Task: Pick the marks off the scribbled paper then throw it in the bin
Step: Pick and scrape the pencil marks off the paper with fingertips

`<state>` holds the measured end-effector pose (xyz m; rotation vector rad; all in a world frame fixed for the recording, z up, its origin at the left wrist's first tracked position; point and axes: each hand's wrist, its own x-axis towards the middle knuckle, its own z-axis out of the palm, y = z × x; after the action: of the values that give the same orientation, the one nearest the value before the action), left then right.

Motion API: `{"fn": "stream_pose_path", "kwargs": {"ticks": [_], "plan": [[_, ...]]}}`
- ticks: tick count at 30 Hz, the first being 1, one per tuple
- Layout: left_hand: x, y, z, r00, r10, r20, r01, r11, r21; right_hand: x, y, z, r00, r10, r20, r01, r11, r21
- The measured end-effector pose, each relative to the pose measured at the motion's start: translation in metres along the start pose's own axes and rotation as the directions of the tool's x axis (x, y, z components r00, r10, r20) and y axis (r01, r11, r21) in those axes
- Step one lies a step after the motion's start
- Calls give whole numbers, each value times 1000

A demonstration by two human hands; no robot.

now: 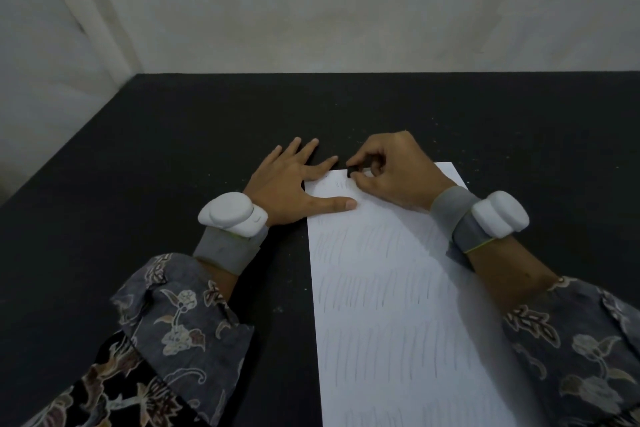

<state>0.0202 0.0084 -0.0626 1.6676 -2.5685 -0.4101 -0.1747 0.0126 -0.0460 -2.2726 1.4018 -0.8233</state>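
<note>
While left hand (289,180) lies flat at paper's (398,288) far edge, right fingers (360,177) pinch eraser (352,170).

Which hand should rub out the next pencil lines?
The right hand: it already pinches the small dark eraser at the paper's far edge. The left hand lies flat, holding the sheet down.

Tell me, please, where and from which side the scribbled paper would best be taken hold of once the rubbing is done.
Probably at the free long right edge of the paper, coming from the right. The sheet lies flat on the black table, so an edge must be lifted first. The left hand presses the top left corner, and the right hand pinches a small dark eraser there.
</note>
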Motion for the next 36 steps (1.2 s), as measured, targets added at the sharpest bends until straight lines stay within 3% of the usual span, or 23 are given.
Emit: {"fn": "stream_pose_path", "kwargs": {"ticks": [5,11,16,21,26,32,36], "plan": [[-1,1,1,1000,2,-19,-3,1000,-15,1,-10,8,996,-74,45,77,994,-75],[0,1,1,1000,-9,-12,9,1000,-13,2,-4,-2,999,12,33,-9,997,-75],[-1,0,3,1000,7,-28,-8,1000,-30,3,-14,9,995,-77,66,80,996,-50],[-1,3,0,1000,-11,-8,11,1000,-19,2,-5,-7,998,36,56,-31,996,-88],[-1,1,2,1000,8,-25,-9,999,-31,3,-13,7,994,-72,82,82,988,-133],[0,1,1,1000,-12,-13,12,1000,-8,2,-3,-2,999,-7,50,14,991,-134],[0,1,2,999,14,-29,-15,1000,-25,3,-12,9,996,-64,56,71,989,-127]]}}
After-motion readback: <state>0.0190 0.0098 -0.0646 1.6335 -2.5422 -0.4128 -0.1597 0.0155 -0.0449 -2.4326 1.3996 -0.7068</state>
